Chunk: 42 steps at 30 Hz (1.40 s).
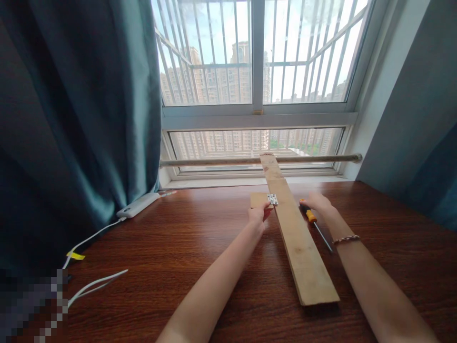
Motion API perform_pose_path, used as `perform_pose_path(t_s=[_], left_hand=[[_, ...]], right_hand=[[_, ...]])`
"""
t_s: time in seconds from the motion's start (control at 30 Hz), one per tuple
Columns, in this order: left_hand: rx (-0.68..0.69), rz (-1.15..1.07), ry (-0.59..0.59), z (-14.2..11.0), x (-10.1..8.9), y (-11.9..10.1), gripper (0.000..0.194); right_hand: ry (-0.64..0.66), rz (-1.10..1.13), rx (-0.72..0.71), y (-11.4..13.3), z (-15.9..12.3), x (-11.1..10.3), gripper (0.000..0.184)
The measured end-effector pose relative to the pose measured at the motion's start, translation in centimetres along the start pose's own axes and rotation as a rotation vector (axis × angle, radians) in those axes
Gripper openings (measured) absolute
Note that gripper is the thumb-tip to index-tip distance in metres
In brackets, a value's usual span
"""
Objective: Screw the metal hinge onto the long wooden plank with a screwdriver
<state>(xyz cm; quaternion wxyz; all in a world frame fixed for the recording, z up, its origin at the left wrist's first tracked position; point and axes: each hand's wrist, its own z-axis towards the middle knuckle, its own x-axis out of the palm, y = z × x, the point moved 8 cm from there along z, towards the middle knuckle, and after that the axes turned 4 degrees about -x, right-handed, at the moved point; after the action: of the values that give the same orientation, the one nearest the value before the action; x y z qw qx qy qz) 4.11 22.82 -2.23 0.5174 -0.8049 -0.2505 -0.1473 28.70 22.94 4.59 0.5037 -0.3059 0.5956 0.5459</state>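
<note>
Metal hinge [272,199] — flat, dotted — meets a long, knotted plank [300,238].

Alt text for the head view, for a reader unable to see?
A left hand touches a silver metal hinge spanning a small block and long plank, both pale wood, over a brown wooden table. The right hand is at an orange and black screwdriver beside the plank; a barred window stands behind.
</note>
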Motion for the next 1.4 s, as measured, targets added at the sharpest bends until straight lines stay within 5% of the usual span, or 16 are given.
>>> perform_pose_path(t_s=[0.1,0.2,0.3,0.47,0.73,1.1,1.4], left_hand=[[0.005,0.010,0.007,0.0,0.1,0.0,0.019],[0.014,0.018,0.015,-0.1,0.2,-0.1,0.019],[0.017,0.023,0.023,-0.4,0.4,-0.2,0.018],[-0.001,0.024,0.053,-0.7,0.6,-0.3,0.010],[-0.020,-0.036,0.009,-0.3,0.1,0.1,0.015],[0.060,-0.265,0.112,-0.4,1.4,-0.4,0.018],[0.057,-0.293,0.201,-0.2,1.8,-0.2,0.019]], right_hand=[[-0.035,0.135,-0.224,4.9,-0.9,-1.7,0.026],[0.088,0.445,-0.524,10.2,-2.8,-0.9,0.026],[0.089,0.686,-0.571,12.3,-3.8,0.5,0.025],[0.025,0.846,-0.482,11.8,-3.3,1.9,0.032],[-0.101,1.125,-0.335,9.6,-2.1,0.8,0.030],[-0.183,0.762,-0.317,10.5,-2.1,1.8,0.012],[-0.122,0.756,-0.226,10.2,-0.6,3.6,0.014]])
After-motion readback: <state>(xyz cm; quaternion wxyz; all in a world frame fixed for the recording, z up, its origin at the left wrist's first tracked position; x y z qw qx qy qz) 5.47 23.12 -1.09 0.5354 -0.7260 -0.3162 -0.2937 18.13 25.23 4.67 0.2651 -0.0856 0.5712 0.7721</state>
